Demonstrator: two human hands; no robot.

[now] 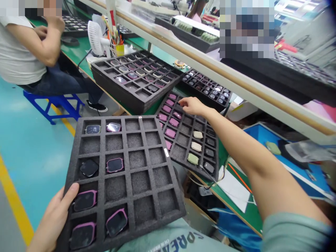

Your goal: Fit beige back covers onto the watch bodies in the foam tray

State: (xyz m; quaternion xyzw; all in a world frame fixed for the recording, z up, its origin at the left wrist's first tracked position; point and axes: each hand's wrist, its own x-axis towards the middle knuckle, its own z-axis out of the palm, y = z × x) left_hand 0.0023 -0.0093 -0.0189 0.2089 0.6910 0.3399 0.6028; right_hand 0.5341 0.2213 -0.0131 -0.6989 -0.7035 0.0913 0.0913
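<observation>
My left hand [56, 217] grips the left edge of a black foam tray [123, 175], thumb on top, holding it tilted over my lap. Several of its pockets hold dark glossy smartwatch pieces, some with pink frames, such as one watch piece [114, 165]; its two right columns are bare. Beyond it, my right hand [193, 105] hovers over the far end of a second foam tray [181, 134], fingers slightly bent and apart, nothing visible in them. Pink watch cases [170, 133] fill that tray's left side, with cream watch cases [196, 146], a green one [193, 158] and dark ones on the right.
A deep stack of foam trays [141, 103] stands on the green bench, near a white fan [97, 38] and a pen holder [119, 49]. A white rail [189, 56] crosses above. A co-worker [28, 52] sits at left on a blue stool [49, 105]. A blue bin [262, 131] lies right.
</observation>
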